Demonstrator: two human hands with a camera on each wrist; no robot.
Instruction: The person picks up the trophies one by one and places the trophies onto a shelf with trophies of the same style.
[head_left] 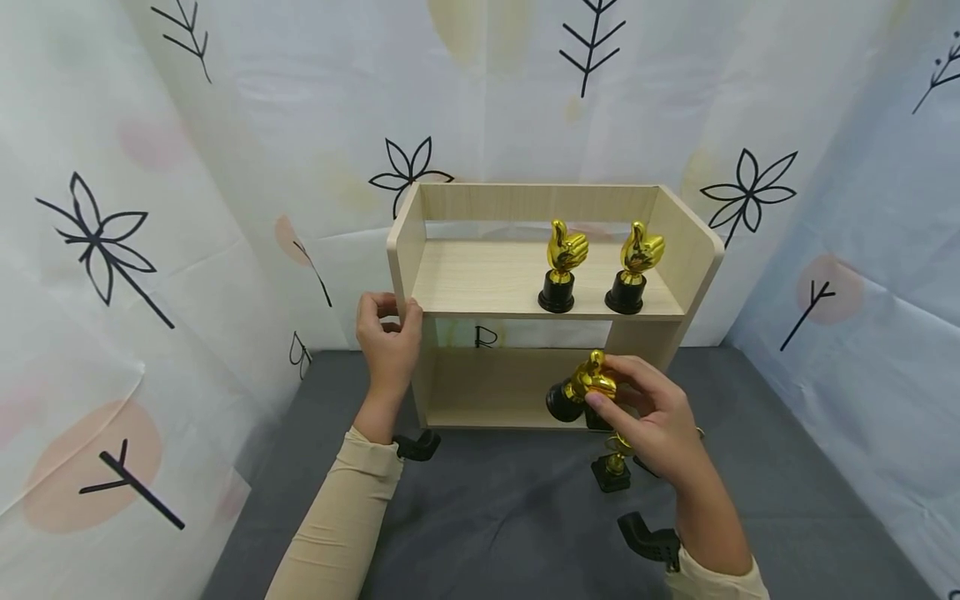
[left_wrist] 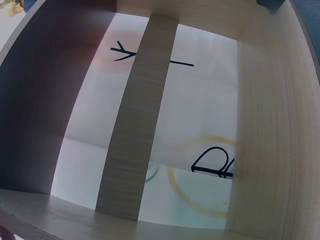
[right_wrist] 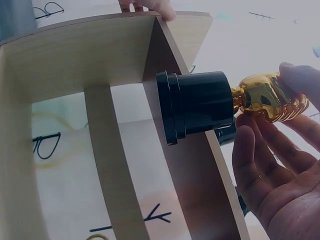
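A small two-tier wooden shelf (head_left: pixel 480 279) stands on the grey table. My left hand (head_left: pixel 390 346) grips the front edge of its left side panel, at the height of the middle board. My right hand (head_left: pixel 656 412) pinches a thumbs-up trophy (head_left: pixel 596 379) by its golden top. That trophy is tilted, its black base (right_wrist: pixel 202 106) pointing left, in front of the lower compartment. Two more thumbs-up trophies, one left (head_left: pixel 566 250) and one right (head_left: pixel 642 250), stand upright on the middle board's right half. In the left wrist view the left hand is out of sight.
Below my right hand a gold cup trophy (head_left: pixel 612 475) with a black square base stands on the table (head_left: pixel 480 517). Parts of other trophies show behind that hand, mostly hidden. Patterned white cloth (head_left: pixel 315 108) hangs behind the shelf and on both sides.
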